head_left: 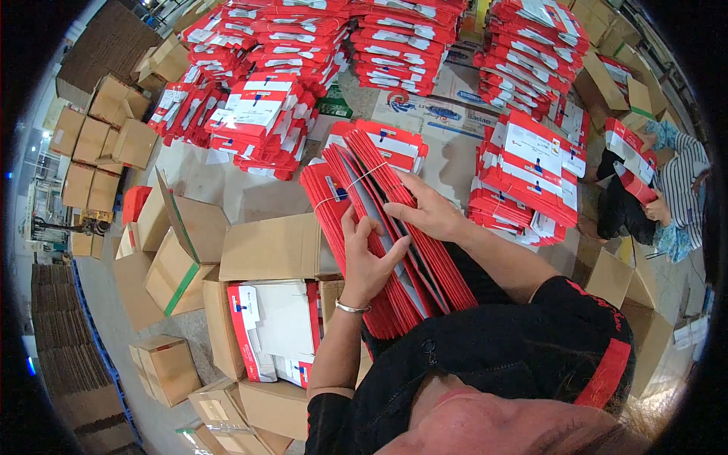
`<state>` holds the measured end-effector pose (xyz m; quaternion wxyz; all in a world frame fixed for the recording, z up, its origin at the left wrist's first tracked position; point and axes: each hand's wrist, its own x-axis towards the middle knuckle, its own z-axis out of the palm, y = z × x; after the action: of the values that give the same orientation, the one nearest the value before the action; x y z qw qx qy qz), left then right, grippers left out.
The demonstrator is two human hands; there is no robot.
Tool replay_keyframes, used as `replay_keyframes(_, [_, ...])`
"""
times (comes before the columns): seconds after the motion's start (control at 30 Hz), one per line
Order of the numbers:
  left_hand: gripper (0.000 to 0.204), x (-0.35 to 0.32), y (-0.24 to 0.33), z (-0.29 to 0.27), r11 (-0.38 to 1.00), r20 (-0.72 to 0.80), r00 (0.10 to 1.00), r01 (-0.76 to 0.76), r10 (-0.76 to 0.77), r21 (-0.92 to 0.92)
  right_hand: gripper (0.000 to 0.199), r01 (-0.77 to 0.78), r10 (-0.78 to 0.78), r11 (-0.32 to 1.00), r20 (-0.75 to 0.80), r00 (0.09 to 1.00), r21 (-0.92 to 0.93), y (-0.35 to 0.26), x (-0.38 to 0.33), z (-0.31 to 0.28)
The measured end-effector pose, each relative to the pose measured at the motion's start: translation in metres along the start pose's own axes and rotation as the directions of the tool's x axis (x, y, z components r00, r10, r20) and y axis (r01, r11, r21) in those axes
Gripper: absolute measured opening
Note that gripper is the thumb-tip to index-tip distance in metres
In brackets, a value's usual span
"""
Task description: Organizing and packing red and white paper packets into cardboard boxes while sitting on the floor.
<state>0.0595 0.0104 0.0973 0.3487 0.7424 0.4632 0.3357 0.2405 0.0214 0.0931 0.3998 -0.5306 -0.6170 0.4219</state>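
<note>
Bundle of red folded cardboard sleeves (440,265) right up against the chest here, tilted, with a pale elastic band (367,176) running across its upper end and a dark gap splitting it lengthwise. Left hand (366,258) lies over that gap, fingers half curled, thumb spread apart from them; right hand (428,212) rests on the other half, thumb reaching inward, and whether either one pinches firmly I can't tell. So where do things stand? This bundle is banded and out of any box. Down to the left, an open carton (221,326) already has red-and-white sleeves (246,334) inside, flaps up, so I'd call it loaded at least in part, not closed. And there's plenty left, by the look of it: tall back stacks (402,53) of sleeves, plus a right-hand pile (523,174), all outside boxes. Over at far right, a co-worker (679,178) holds red-and-white pieces too.
</note>
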Motion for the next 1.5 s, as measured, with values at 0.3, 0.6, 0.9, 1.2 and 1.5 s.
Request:
replay_keyframes(0.3, [0.024, -0.004, -0.009, 0.001, 0.995, -0.027, 0.998, -0.056, 0.054, -0.086, 0.076, 0.047, -0.047, 0.999, -0.035, 0.998, -0.006, 0.006, 0.0, 0.002])
replay_keyframes(0.6, [0.032, -0.001, -0.006, 0.0, 0.995, 0.022, 1.0, 0.022, -0.02, -0.102, 0.075, -0.026, 0.026, 1.0, -0.045, 0.999, 0.013, 0.001, -0.003, -0.001])
replay_keyframes(0.9, [0.033, 0.0, 0.011, 0.001, 1.0, 0.002, 1.0, -0.021, 0.021, 0.015, 0.074, 0.044, -0.044, 0.999, -0.052, 0.998, 0.006, 0.008, -0.001, 0.007])
replay_keyframes(1.2, [0.029, -0.003, -0.007, 0.005, 0.989, -0.074, 0.997, 0.019, -0.03, -0.147, 0.069, -0.01, 0.01, 0.998, 0.0, 1.0, 0.065, 0.002, -0.003, 0.0])
replay_keyframes(1.5, [0.039, 0.001, 0.015, 0.001, 0.995, 0.016, 0.999, 0.048, -0.05, 0.084, 0.071, -0.021, 0.021, 0.999, 0.015, 1.0, 0.024, 0.003, -0.001, 0.003])
